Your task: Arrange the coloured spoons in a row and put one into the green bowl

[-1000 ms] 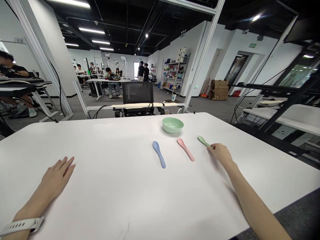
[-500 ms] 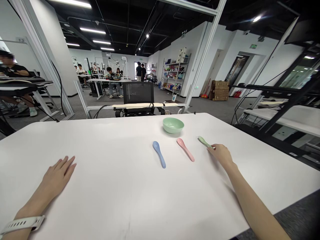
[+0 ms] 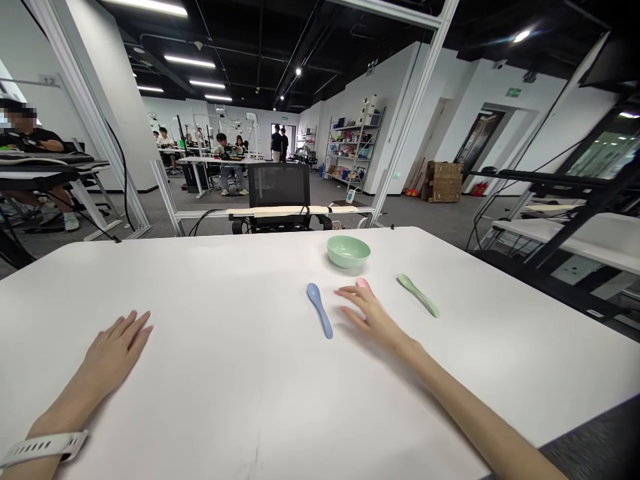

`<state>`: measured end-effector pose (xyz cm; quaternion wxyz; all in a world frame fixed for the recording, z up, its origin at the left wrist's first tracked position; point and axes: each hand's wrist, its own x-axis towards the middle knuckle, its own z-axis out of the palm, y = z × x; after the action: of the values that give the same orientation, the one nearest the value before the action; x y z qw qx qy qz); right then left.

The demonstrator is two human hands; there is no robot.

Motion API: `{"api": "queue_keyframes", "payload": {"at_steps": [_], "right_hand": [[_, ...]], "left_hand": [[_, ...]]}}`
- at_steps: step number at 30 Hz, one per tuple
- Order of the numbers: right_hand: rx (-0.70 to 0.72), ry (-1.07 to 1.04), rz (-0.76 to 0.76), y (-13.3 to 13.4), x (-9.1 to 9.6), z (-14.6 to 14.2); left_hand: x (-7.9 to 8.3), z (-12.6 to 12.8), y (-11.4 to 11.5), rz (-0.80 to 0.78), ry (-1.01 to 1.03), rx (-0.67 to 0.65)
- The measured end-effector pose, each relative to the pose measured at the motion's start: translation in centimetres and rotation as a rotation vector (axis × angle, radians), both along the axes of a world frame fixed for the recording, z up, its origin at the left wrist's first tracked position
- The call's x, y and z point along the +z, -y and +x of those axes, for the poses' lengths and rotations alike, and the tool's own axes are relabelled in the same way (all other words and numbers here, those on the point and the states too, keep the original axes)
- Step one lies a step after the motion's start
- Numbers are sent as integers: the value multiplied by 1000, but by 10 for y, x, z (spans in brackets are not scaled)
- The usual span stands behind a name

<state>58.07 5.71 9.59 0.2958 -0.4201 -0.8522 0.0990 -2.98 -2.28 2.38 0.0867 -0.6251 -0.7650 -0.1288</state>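
My right hand [image 3: 373,318] is open over the pink spoon [image 3: 364,283], hiding all but part of its bowl end. Its fingers point left, towards the blue spoon [image 3: 320,311], and a small gap separates them from it. To the right lies a green spoon [image 3: 419,295], loose on the white table [image 3: 225,387]. Behind the spoons stands a light green bowl [image 3: 349,252] with nothing visible inside. On the left side of the table my left hand [image 3: 111,355] rests flat and open, holding nothing.
A black mesh chair [image 3: 280,185] stands beyond the far table edge. Metal frame posts [image 3: 415,110] rise behind the table. At the far right is a black rack [image 3: 555,233] beside another table. Several people sit or stand further back.
My right hand has let go of the green spoon and moved left over the pink one, its fingers now apart. The green spoon stays on the table. My left hand has not moved.
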Motion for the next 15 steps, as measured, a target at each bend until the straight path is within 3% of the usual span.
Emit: {"api": "queue_keyframes", "payload": {"at_steps": [2,6,15], "right_hand": [[81,62,-106,12,-3,-19],[94,99,-250,24,-7,-30],[79,73,-273,30,-4,-30]], "left_hand": [[0,-1,-1,-24,-4,21],[1,-1,-1,-49,-5,19],[0,-1,0,-43,-9,29]]}}
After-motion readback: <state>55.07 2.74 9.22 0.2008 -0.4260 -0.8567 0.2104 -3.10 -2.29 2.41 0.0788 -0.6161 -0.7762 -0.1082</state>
